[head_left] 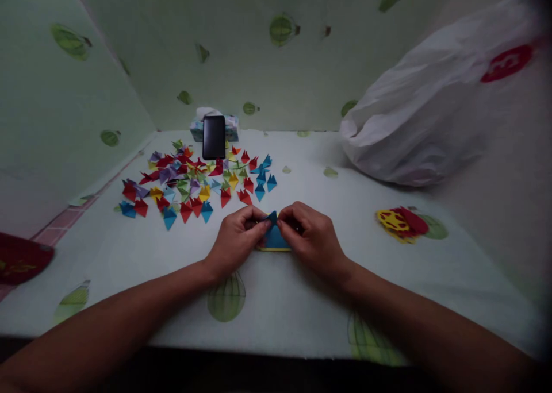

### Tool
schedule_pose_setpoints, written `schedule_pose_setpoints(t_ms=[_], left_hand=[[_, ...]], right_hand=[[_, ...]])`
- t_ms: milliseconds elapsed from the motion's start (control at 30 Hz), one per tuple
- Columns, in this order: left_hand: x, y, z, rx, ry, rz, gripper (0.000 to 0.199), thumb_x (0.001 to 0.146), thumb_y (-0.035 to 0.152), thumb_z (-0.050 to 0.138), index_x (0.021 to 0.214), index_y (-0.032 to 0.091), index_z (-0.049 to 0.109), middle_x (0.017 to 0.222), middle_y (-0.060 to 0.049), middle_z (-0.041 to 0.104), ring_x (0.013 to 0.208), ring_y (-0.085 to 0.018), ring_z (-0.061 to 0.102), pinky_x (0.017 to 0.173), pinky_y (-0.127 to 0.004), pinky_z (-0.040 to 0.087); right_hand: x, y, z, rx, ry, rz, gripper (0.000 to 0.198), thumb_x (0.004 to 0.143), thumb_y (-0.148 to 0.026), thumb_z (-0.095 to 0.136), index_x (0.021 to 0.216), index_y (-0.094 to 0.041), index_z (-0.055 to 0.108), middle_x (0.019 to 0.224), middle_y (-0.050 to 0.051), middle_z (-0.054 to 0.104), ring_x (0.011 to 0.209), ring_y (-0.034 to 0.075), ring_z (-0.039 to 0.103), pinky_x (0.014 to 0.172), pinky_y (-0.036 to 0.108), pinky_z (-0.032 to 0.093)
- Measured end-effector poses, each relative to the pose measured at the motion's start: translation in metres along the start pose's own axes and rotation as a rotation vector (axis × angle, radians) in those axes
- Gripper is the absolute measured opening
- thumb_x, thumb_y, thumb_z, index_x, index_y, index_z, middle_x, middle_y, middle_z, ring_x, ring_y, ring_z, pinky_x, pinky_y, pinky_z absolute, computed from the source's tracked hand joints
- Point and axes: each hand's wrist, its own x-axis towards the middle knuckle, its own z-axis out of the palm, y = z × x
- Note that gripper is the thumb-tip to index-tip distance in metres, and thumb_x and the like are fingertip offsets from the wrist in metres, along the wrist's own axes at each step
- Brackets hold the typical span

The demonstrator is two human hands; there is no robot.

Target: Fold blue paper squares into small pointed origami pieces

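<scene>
My left grip and right grip pinch a small, pointed, folded blue paper over a flat blue, yellow-edged sheet.

Seemingly a home corner, with balloon-print wall, matching tabletop and tissue box

Blue paper piece between fingertips of left hand and right hand
</scene>
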Motion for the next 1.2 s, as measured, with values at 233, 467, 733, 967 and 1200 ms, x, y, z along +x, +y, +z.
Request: schedule_pose_setpoints(t_ms=[233, 467, 733, 967, 1200], left_hand=[[-0.0023, 0.0025, -0.0012, -0.036, -0.041, -0.04, 0.018, 0.08, 0.032, 0.069, 0.082, 0.015, 0.062, 0.061, 0.002, 0.064, 0.057, -0.011, 0.062, 0.06, -0.023, 0.05], [-0.0021, 0.0026, -0.0011, -0.007, -0.041, -0.036, 0.018, 0.081, 0.032, 0.068, 0.079, 0.016, 0.061, 0.061, 0.002, 0.063, 0.057, -0.011, 0.062, 0.059, -0.023, 0.049], [-0.0021, 0.0031, -0.0003, -0.01, -0.047, -0.039, 0.018, 0.079, 0.032, 0.069, 0.077, 0.017, 0.06, 0.06, 0.002, 0.063, 0.055, -0.012, 0.062, 0.058, -0.024, 0.05], [-0.0021, 0.0042, 0.0, -0.011, -0.046, -0.039, 0.019, 0.079, 0.033, 0.069, 0.077, 0.016, 0.061, 0.061, 0.002, 0.064, 0.056, -0.012, 0.063, 0.058, -0.024, 0.051], [-0.0022, 0.0045, 0.0003, -0.03, -0.06, -0.031, 0.018, 0.079, 0.032, 0.069, 0.078, 0.016, 0.061, 0.063, 0.002, 0.064, 0.058, -0.012, 0.063, 0.059, -0.023, 0.051]], right_hand=[[0.0002, 0.0011, -0.001, -0.091, 0.009, -0.063, 0.012, 0.089, -0.012, 0.054, 0.08, -0.019, 0.057, 0.075, 0.003, 0.062, 0.066, 0.016, 0.057, 0.062, 0.028, 0.042], [0.0, 0.0004, -0.0004, -0.044, -0.01, -0.024, 0.009, 0.089, -0.012, 0.055, 0.086, -0.019, 0.058, 0.079, 0.004, 0.061, 0.069, 0.016, 0.057, 0.064, 0.029, 0.044], [-0.0005, 0.0, -0.0006, -0.049, -0.026, -0.046, 0.012, 0.088, -0.01, 0.055, 0.083, -0.02, 0.057, 0.08, 0.004, 0.06, 0.072, 0.017, 0.057, 0.065, 0.03, 0.044], [-0.0009, 0.0008, 0.001, -0.036, -0.005, -0.032, 0.009, 0.089, -0.011, 0.057, 0.088, -0.02, 0.058, 0.082, 0.004, 0.062, 0.072, 0.017, 0.058, 0.065, 0.029, 0.044], [-0.0003, 0.0005, 0.0007, -0.008, -0.017, -0.027, 0.012, 0.089, -0.01, 0.057, 0.084, -0.021, 0.059, 0.079, 0.003, 0.06, 0.075, 0.017, 0.058, 0.067, 0.03, 0.044]])
